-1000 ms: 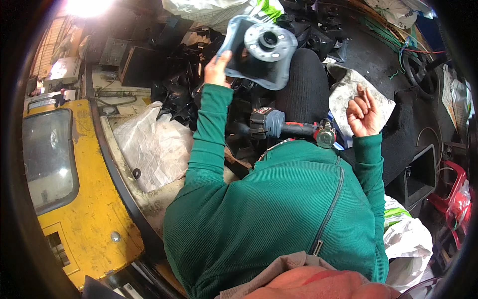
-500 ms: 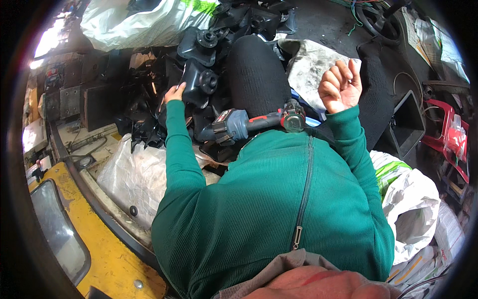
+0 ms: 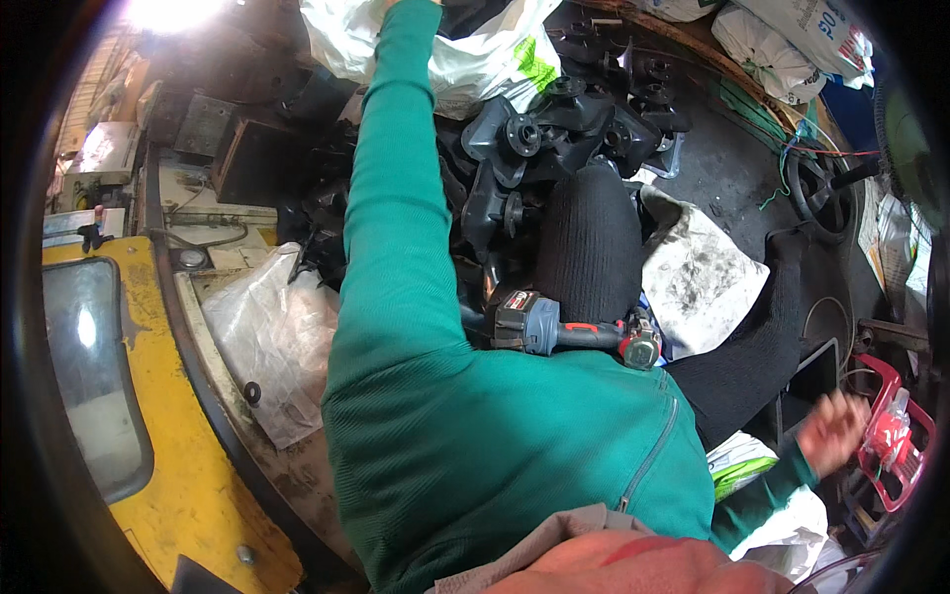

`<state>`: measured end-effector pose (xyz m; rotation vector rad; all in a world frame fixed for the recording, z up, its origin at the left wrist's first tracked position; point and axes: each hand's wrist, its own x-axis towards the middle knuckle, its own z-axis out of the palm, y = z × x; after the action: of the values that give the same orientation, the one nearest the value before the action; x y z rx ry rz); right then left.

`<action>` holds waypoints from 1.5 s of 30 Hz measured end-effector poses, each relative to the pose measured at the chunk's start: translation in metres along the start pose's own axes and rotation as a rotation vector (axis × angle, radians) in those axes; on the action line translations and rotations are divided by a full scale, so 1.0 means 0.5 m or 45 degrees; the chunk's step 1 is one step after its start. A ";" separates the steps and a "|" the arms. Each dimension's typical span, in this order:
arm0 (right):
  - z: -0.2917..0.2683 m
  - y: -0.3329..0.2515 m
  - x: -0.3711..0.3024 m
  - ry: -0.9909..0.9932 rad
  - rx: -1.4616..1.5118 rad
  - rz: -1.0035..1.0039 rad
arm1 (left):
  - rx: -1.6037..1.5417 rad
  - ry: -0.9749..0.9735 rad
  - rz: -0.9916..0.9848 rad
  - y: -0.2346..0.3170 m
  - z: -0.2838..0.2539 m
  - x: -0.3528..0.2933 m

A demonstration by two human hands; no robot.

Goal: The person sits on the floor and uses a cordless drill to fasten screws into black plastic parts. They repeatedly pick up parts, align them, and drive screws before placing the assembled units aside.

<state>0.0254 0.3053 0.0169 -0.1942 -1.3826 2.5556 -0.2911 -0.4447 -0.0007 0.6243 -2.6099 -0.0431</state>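
Observation:
My left arm stretches far forward to the white plastic bag (image 3: 465, 61) at the top. Only a sliver of my left hand (image 3: 390, 4) shows at the upper edge, and its fingers are hidden. Out to the right, my right hand (image 3: 833, 436) is smeared by motion beside a red plastic frame (image 3: 888, 436) with a clear and red item in it. How its fingers are set does not show. A cordless power tool (image 3: 574, 331), grey and red, lies across my lap. Several black moulded parts with round flanged necks (image 3: 522, 135) are heaped beyond and beside my knee.
A stained white cloth (image 3: 698, 267) lies between my legs. At left runs a yellow panel (image 3: 178, 396) with a window, beside a clear plastic sheet (image 3: 267, 337) and a small black ring (image 3: 252, 393). A black handwheel (image 3: 816, 190) and full white sacks (image 3: 767, 49) stand far right.
My left hand has left the black part beside my knee and reached forward to the white bag. My right hand has swung down and outward to the right. The view has shifted left.

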 end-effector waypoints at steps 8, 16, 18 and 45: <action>-0.289 -0.254 -0.149 0.909 -1.558 -0.259 | 0.363 0.257 -0.098 0.100 0.060 -0.120; -0.520 -0.269 -0.276 1.156 -2.230 0.414 | 0.180 -0.293 -0.087 -0.079 0.110 0.050; -0.557 -0.261 -0.300 1.169 -2.350 0.580 | 0.135 -0.342 0.010 -0.067 0.077 0.061; -0.836 -0.358 -0.616 1.718 -2.326 0.642 | -0.394 -0.997 1.518 0.649 0.100 -0.941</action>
<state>0.4406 0.6568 -0.0593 -2.0001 -2.2239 -0.0212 -0.0761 0.0478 -0.2014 -1.3188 -3.1148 -0.3534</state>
